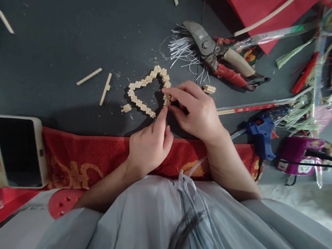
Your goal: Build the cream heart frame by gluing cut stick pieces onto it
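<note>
A heart-shaped outline of small pale cut pieces (141, 80) lies on the dark grey worktop (61, 40), directly before the person. The right hand (196, 110) has its grip closed, thumb and index finger pinching the outline's right side; the left hand (152, 146) has its grip parted, index fingertip at that side's lower end and thumb held away from it. Both lobes and most of the sides appear formed; an opening remains at the lower end, so closing it is judged to be what is left. Small pale clusters of short sticks (209, 89) and thin pale loose sticks (89, 76) lie nearby, apart from the outline. Farther right are red-handled metal pruning shears (204, 43) and a blue plastic glue gun (260, 133). Of containers, only a purple boxy object with a black strap (297, 155) might qualify; its contents cannot be seen.
</note>
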Demonstrator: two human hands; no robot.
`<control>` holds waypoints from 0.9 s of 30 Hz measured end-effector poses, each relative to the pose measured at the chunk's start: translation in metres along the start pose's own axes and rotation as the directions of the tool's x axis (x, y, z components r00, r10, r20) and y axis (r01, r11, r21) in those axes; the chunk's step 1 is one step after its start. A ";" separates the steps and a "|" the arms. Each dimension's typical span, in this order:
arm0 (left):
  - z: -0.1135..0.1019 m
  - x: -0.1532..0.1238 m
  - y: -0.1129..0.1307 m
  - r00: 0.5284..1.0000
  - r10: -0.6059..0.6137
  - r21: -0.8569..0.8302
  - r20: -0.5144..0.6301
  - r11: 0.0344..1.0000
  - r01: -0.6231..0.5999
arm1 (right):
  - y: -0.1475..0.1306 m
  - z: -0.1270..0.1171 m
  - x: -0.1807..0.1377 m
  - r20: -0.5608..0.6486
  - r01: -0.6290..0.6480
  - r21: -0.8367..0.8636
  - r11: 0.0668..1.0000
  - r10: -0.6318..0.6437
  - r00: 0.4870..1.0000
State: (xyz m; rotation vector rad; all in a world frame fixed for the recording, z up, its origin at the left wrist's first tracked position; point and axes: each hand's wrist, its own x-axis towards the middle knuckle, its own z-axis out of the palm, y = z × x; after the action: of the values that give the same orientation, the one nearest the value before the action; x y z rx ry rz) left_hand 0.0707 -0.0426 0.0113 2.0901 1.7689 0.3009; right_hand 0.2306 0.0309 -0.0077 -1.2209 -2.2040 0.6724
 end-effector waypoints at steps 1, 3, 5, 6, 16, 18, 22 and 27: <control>0.000 0.000 0.000 1.000 0.006 0.001 -0.005 1.000 -0.006 | 0.000 0.000 0.000 -0.003 0.005 0.002 1.000 -0.005 1.000; 0.000 0.000 0.001 1.000 0.022 0.013 -0.021 1.000 -0.021 | 0.000 -0.001 0.001 -0.002 0.013 0.004 1.000 -0.013 1.000; 0.000 0.000 0.001 0.999 0.027 0.029 -0.024 0.999 -0.027 | 0.000 -0.001 0.001 0.009 0.004 0.003 1.000 -0.004 1.000; -0.001 0.000 0.001 1.000 0.025 0.038 -0.019 0.999 -0.024 | 0.000 -0.001 0.001 0.016 -0.005 0.001 1.000 0.005 1.000; 0.000 0.002 0.002 1.000 0.018 0.115 -0.003 0.993 -0.017 | 0.002 -0.001 0.002 0.018 0.007 -0.008 1.000 -0.007 1.000; 0.000 0.003 0.002 1.000 0.019 0.122 -0.001 0.992 -0.019 | 0.003 -0.001 0.002 0.012 0.009 -0.008 1.000 -0.008 1.000; 0.000 0.004 0.003 0.999 0.038 0.134 -0.021 0.990 -0.035 | 0.004 -0.001 0.002 0.020 0.007 -0.003 1.000 -0.007 1.000; -0.003 0.007 0.005 0.997 -0.037 0.062 0.069 0.998 0.032 | 0.004 0.000 0.003 0.014 -0.007 0.018 1.000 0.006 1.000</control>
State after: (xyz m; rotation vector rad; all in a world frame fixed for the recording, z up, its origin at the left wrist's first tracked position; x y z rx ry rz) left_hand 0.0746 -0.0359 0.0157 2.0826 1.7920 0.1643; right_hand 0.2317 0.0353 -0.0101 -1.2184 -2.2019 0.7043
